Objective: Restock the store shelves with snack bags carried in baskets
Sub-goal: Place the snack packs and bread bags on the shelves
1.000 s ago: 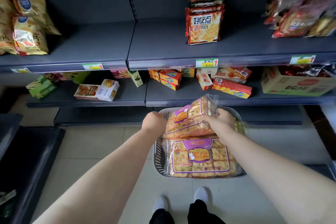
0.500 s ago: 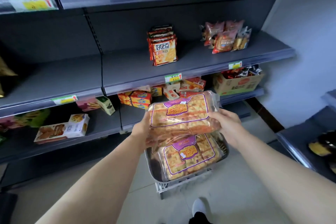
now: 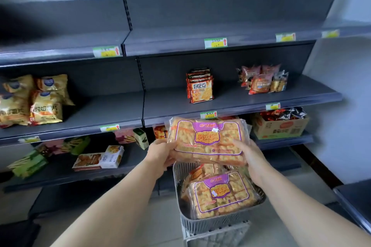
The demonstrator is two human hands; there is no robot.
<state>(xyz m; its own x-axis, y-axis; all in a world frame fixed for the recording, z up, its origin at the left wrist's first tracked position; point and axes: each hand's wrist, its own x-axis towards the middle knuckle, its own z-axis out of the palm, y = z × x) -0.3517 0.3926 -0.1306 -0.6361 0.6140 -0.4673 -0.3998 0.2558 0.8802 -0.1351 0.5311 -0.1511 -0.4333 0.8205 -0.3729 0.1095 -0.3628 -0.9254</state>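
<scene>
both hands grip the clear plastic snack bag with the purple label and golden pastry squares (image 3: 206, 140): the left hand (image 3: 161, 152) is curled round its left edge and the right hand (image 3: 249, 156) clasps its lower right corner. the bag hangs label-up above the grey slatted plastic basket (image 3: 210, 224), just in front of the lip of the dark grey metal middle shelf (image 3: 230, 100). the step looks like the lift onto a shelf. to do it well, keep the label facing out and raise the bag clear of the shelf lip and its green and yellow price tag (image 3: 208, 114). then set it on the stretch between the stack of orange cracker packets (image 3: 200, 88) and the heap of red-brown wrapped buns (image 3: 261, 81), without squeezing, since the pastry probably crushes easily. a second bag of the same kind (image 3: 220, 192) lies in the basket, with what seems to be another beneath it. the top shelf (image 3: 220, 32) bears price tags along its lip. the unit stands against a pale wall (image 3: 341, 86) on a light tiled floor (image 3: 160, 226).
</scene>
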